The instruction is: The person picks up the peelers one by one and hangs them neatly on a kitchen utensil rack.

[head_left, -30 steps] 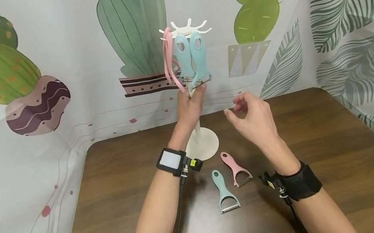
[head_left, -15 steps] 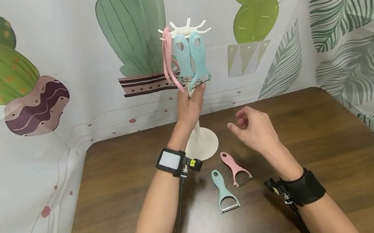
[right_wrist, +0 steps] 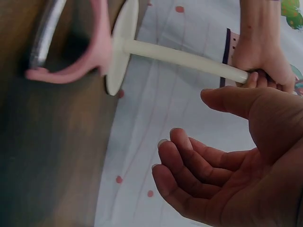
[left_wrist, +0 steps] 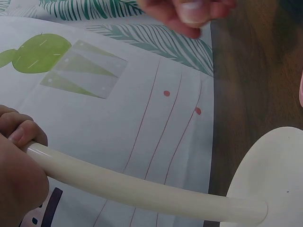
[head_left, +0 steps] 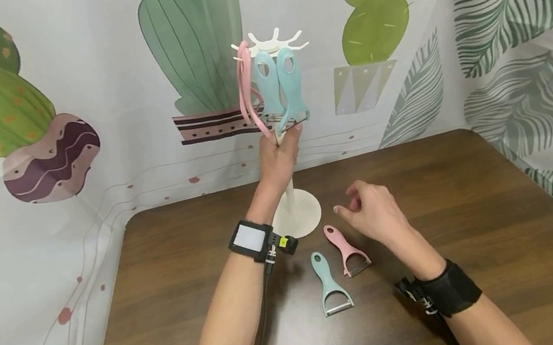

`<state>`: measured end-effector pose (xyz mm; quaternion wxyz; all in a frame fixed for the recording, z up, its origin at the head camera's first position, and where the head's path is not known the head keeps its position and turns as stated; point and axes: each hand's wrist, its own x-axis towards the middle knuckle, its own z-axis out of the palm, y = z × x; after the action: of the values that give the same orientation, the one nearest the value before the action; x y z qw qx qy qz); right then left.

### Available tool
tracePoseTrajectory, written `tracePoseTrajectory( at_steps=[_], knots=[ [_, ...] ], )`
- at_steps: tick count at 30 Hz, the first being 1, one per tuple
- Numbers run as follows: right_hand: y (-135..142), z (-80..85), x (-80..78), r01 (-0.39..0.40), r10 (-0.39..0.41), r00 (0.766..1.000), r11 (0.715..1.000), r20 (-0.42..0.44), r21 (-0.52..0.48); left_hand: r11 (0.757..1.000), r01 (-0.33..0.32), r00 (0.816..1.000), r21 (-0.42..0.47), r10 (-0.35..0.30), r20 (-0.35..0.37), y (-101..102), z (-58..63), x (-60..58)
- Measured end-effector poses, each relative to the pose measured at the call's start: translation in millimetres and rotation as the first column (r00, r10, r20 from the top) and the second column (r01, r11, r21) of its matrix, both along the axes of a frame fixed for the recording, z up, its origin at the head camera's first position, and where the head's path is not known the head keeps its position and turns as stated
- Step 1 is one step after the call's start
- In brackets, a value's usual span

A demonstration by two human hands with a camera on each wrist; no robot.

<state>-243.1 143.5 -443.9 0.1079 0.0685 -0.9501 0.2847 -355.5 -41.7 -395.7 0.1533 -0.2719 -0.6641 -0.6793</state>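
My left hand (head_left: 278,157) grips the cream post (left_wrist: 118,182) of a stand just below its hanging peelers. Two light blue peelers (head_left: 290,84) hang at the front of the hook ring (head_left: 272,46), and pink ones (head_left: 245,84) overlap on its left side. On the table lie a pink peeler (head_left: 338,239) and a green peeler (head_left: 325,272), handles pointing toward the stand. Just right of the pink peeler's handle, my right hand (head_left: 372,210) hovers with fingers loosely bent and thumb apart. In the right wrist view nothing is between that hand's thumb and fingers (right_wrist: 173,158).
The stand's round base (head_left: 309,212) rests on the brown wooden table (head_left: 191,286). Bare hooks spread at the back and right of the ring. Behind the table hangs a cloth (head_left: 126,99) printed with cacti and leaves. Cables run from both wrist cameras.
My right hand has come down and nearer, from beside the stand's post toward the pink peeler on the table. The left hand keeps its grip on the post.
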Motion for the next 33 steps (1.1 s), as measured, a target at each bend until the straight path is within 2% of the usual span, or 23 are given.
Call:
tracePoseTrajectory(
  at_steps=[14,21,33],
  knots=[
    [-3.2,-17.5,9.9,-0.025,0.017,0.991,0.998,0.133,0.063,1.0,0.003,1.0,0.009,-0.003,-0.005,0.9,-0.5,-0.3],
    [-6.0,-24.7,10.8,-0.037,0.016,0.975,0.995,0.22,0.09,1.0,-0.013,1.0,0.009,0.013,-0.013,1.2,-0.2,-0.2],
    [-8.3,-32.7,12.0,-0.064,0.033,0.972,0.99,0.234,0.127,1.0,-0.006,1.0,0.011,0.006,-0.012,1.0,-0.1,0.3]
  ],
)
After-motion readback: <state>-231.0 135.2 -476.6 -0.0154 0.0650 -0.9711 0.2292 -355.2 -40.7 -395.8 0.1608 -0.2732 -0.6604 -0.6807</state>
